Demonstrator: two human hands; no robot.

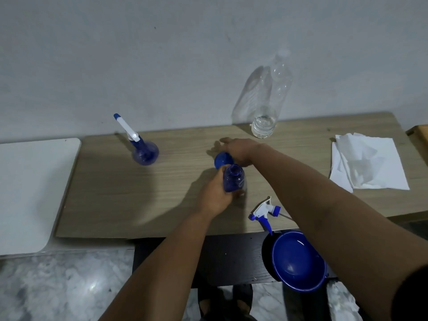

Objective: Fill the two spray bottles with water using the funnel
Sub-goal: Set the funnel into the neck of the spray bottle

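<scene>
Fingers of the left hand (214,193) grip the upright, uncapped blue plastic spray bottle (233,179) mid-table, while the right hand (238,151) holds the blue plastic funnel (222,159) just behind its mouth.

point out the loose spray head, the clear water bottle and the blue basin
loose spray head (266,210), head view, on its white body
clear water bottle (265,123), head view, on its water-filled base
blue basin (298,260), head view, on its inner wall
</scene>
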